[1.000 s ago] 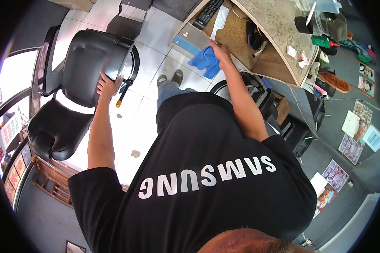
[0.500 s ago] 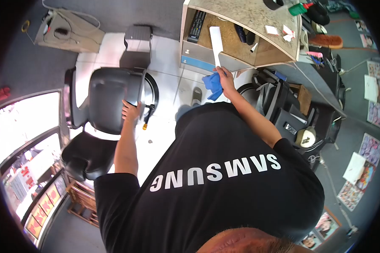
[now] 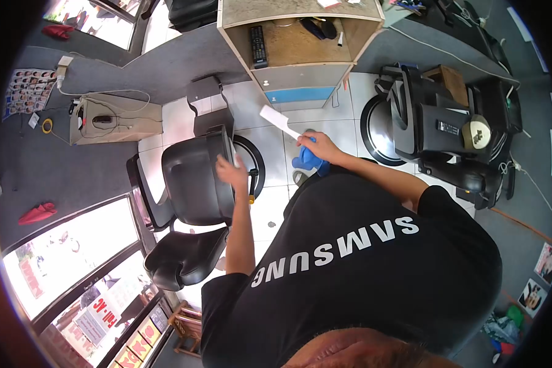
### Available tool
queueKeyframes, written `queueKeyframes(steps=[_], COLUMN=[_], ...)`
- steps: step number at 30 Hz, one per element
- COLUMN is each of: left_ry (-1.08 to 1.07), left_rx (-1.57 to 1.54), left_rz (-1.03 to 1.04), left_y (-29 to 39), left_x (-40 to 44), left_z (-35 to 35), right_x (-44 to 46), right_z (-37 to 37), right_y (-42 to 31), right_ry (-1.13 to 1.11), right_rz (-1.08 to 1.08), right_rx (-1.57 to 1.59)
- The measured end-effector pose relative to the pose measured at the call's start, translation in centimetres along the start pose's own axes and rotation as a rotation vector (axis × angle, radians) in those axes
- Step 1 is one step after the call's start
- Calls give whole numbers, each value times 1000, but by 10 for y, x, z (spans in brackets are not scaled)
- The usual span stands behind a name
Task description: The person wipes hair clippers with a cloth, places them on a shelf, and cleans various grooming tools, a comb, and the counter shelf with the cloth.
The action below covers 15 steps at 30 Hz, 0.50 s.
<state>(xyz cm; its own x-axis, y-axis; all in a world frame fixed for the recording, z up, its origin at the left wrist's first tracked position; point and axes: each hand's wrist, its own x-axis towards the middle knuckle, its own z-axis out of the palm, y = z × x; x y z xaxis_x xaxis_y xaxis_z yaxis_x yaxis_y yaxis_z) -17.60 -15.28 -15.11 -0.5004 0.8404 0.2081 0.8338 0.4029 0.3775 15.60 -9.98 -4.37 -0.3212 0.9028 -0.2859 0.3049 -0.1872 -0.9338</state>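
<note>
My right hand [image 3: 321, 148] is closed around the handle of a white barber comb [image 3: 275, 118], whose broad end points up and left. A crumpled blue cloth [image 3: 306, 161] hangs from the same hand, below the comb. My left hand [image 3: 232, 172] is at the edge of the black barber chair's backrest [image 3: 193, 181], fingers apart and slightly blurred, with nothing visible in them. I cannot tell whether it touches the chair.
Ahead stands a wooden cabinet [image 3: 306, 76] with a black remote [image 3: 259, 46] on its shelf. A second black chair [image 3: 411, 129] to the right bears another remote and a round container [image 3: 476, 132]. A beige box [image 3: 119, 126] sits by the left wall, and a wooden stool [image 3: 187, 328] behind left.
The view has turned left. My left hand has shifted from the middle of the backrest to its right edge. My right hand has drawn the comb and cloth nearer my body, tilting the comb left.
</note>
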Motion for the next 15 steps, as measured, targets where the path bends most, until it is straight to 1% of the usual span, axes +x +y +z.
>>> queueKeyframes(steps=[2,4,6,9,10,11,12,13,14,15], left_ry=[-176,-924,-940,-696,-553,-503,-451,-463,-477,-501], left_rx=[-608,-1294,-1545,-1523,-1401,-1350,-1297,-1269,-1235,-1137], left_rz=[40,-387,-487,-381,-334,-341,-349,-375,-405,-448], left_y=[74,152,200,208,202,190,175,160,142,119], left_x=[-24,-37,-56,-56,-52,-43,-34,-25,-18,-14], left_z=[-1,-45,-52,-33,-30,-30,-30,-32,-38,-37], right_x=[-15,-21,-24,-13,-4,9,22,38,59,84], right_z=[-2,0,6,-2,-8,-21,-34,-48,-69,-93], right_y=[-10,-4,2,2,5,5,1,-1,10,21], right_ry=[-69,-44,10,3,1,-6,89,180,229,278], right_rz=[57,17,-58,25,47,201,269,339,264,184], right_rx=[-48,-138,-194,-288,-304,-181,-90,2,81,158])
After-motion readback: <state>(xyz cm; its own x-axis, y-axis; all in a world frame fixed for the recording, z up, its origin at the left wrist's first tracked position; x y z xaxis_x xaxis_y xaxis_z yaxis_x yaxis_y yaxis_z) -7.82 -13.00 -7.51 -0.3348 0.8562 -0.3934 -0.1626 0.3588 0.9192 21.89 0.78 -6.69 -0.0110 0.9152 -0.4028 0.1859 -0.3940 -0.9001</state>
